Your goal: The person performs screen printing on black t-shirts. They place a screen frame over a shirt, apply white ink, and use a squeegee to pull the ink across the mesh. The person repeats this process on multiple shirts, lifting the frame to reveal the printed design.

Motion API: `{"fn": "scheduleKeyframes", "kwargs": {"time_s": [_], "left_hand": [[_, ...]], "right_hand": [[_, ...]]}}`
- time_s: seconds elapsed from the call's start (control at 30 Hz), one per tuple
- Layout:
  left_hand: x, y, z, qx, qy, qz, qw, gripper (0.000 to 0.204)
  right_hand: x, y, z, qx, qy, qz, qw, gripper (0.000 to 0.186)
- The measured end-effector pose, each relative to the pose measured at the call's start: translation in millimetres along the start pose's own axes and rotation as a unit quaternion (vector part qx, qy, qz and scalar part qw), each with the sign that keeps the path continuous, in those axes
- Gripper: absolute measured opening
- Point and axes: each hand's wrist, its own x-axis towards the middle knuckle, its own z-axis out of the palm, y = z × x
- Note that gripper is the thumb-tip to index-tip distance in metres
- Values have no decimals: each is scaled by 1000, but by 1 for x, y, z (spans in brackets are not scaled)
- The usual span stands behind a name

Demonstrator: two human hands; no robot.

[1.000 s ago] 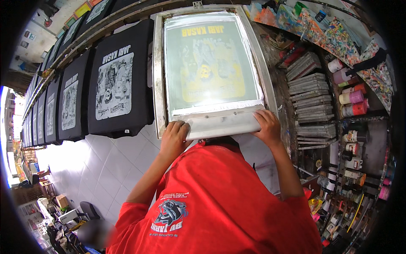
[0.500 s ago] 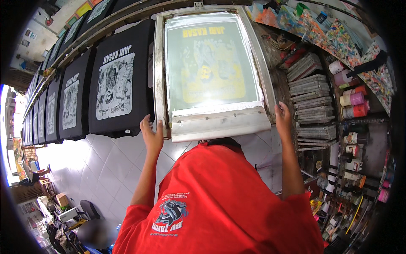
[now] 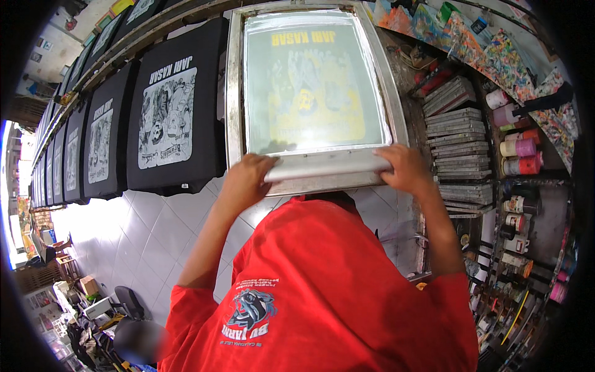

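A screen printing frame point(image 3: 236, 87) lies in front of me, its pale green mesh point(image 3: 257, 68) bearing a yellow-tinted design. Along its near end runs a smooth pale strip point(image 3: 328, 165), bent upward in a curve. My left hand point(image 3: 245, 181) is closed on the strip's left end, fingers curled over it. At the other end my right hand point(image 3: 407, 168) grips it with thumb and fingers. Whatever lies beneath the mesh is hard to make out. Just left of the frame is a black T-shirt point(image 3: 176, 53) with a white print, stretched flat.
More printed black shirts point(image 3: 102, 142) line up to the left, along a rail point(image 3: 80, 111). Right of the frame, flat bars point(image 3: 458, 146) are stacked beside shelves of ink jars point(image 3: 520, 146). Pale floor tiles point(image 3: 155, 229) show below. A paint-smeared board point(image 3: 496, 68) leans at far right.
Both hands have come in from beside the frame and taken hold of the pale strip's ends. The strip, lying flat before, is now bent up. The view has shifted slightly.
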Motion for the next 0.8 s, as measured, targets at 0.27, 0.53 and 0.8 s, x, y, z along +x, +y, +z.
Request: {"fn": "scheduleKeyframes", "kwargs": {"time_s": [0.27, 0.53, 0.8], "left_hand": [[11, -2, -8, 43, 1, -61, 997, 28], [-30, -7, 30, 44, 55, -1, 998, 42], [-24, -9, 32, 42, 96, -4, 995, 38]], "right_hand": [[11, -2, 1, -102, 20, 44, 994, 30], [-18, -17, 43, -111, 97, 34, 988, 28], [-11, -11, 39, -103, 98, 24, 990, 33]]}}
